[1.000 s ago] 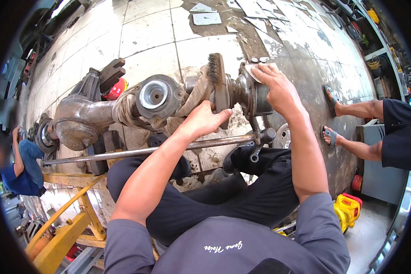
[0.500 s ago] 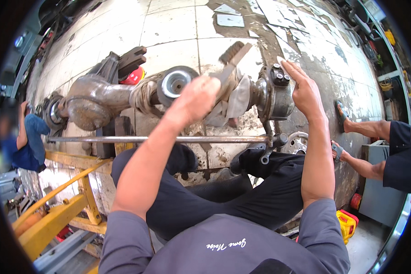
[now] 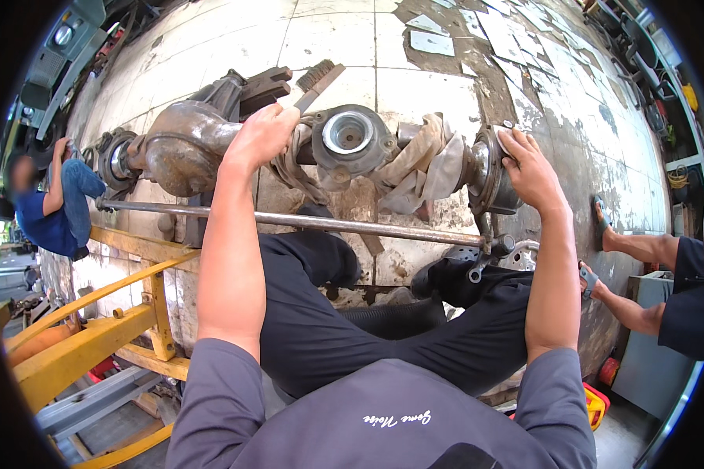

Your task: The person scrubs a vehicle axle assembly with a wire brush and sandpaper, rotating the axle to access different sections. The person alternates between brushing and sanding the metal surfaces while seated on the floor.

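Brush [image 3: 319, 84]: gripped by closed left hand [image 3: 264, 134]. Pale pad [image 3: 505, 141]: partly covered by half-open right hand [image 3: 533, 173] at axle end [image 3: 489, 178]; grip cannot be told.

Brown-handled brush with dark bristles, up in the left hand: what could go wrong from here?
First, the brown-handled brush in the bare left hand might snag the loose beige cloth wrapped around the grey-brown metal axle if swung toward it. Second, the bare right hand has its fingers at the rim of the round metal hub; they could slip and scrape on that edge.
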Demonstrator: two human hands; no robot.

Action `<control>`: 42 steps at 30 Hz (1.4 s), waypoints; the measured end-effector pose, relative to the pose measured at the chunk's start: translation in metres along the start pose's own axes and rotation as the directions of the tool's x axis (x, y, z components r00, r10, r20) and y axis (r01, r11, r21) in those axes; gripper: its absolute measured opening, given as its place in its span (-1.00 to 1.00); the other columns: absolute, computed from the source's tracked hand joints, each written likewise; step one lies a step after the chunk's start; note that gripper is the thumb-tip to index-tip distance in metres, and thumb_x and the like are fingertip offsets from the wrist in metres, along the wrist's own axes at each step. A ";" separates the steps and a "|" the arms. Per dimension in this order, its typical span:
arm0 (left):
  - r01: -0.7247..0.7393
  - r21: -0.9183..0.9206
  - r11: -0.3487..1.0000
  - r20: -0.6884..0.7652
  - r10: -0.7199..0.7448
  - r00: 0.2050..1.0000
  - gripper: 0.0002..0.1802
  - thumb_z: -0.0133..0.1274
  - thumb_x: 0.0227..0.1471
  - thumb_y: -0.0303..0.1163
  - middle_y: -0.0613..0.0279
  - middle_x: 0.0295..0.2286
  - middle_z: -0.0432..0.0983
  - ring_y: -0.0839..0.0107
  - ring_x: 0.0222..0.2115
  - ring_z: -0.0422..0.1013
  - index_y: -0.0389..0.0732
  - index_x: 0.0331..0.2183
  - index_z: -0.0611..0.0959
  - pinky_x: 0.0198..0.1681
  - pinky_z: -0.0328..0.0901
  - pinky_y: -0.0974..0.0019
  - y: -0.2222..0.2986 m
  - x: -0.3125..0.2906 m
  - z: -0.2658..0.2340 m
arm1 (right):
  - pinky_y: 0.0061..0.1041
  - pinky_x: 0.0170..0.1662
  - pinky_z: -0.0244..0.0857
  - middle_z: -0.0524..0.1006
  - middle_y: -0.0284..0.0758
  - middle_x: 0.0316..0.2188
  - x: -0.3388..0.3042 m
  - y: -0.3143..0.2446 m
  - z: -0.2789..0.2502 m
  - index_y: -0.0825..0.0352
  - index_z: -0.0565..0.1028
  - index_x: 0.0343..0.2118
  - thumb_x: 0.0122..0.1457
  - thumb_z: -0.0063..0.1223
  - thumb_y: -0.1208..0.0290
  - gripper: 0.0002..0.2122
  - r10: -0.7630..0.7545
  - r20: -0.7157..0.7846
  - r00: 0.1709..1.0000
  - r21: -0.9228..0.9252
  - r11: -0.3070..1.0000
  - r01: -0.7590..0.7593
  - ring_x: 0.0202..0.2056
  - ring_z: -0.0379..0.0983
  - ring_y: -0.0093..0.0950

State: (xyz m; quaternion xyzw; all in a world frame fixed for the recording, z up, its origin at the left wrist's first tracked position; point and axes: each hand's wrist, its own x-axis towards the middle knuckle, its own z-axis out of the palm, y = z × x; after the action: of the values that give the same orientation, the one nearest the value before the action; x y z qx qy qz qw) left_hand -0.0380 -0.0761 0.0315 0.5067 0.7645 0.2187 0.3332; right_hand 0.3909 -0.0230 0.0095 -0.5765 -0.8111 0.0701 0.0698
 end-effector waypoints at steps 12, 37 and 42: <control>-0.088 0.126 0.988 -0.012 0.090 0.996 -0.46 -0.24 0.05 -0.11 -0.28 -0.25 0.49 -0.08 -0.18 0.42 -0.43 -0.26 0.55 -0.08 0.25 0.10 -0.014 0.019 0.004 | -0.36 0.30 0.06 0.32 -0.12 0.20 0.009 0.004 -0.005 0.29 0.40 0.13 0.21 -0.24 0.63 -0.59 -0.042 0.019 0.999 0.040 0.998 0.042 0.26 0.17 -0.24; 0.082 0.077 0.994 0.120 -0.091 0.989 -0.55 -0.21 0.07 -0.15 0.02 -0.63 0.37 0.25 -0.63 0.33 -0.40 -0.52 0.47 -0.44 0.26 0.16 0.004 0.008 0.008 | -0.35 0.24 0.17 0.35 -0.12 0.17 -0.001 0.005 -0.004 0.25 0.40 0.13 0.02 -0.28 0.76 -0.43 -0.042 -0.065 0.997 0.096 0.994 0.048 0.15 0.33 -0.19; 0.098 0.082 0.992 0.115 -0.107 0.988 -0.57 -0.18 0.07 -0.11 0.19 -0.64 0.34 0.38 -0.66 0.31 -0.33 -0.51 0.45 -0.51 0.22 0.25 0.002 0.011 0.011 | -0.38 0.29 0.07 0.32 -0.18 0.21 0.003 0.012 -0.025 0.25 0.40 0.13 0.00 -0.26 0.77 -0.42 0.279 0.133 0.951 0.097 0.951 -0.292 0.21 0.24 -0.22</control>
State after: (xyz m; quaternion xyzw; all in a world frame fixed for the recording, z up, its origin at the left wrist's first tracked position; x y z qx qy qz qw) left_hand -0.0319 -0.0650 0.0222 0.4911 0.7761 0.1413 0.3694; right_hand 0.4061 -0.0158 0.0315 -0.6776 -0.7164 0.1601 0.0441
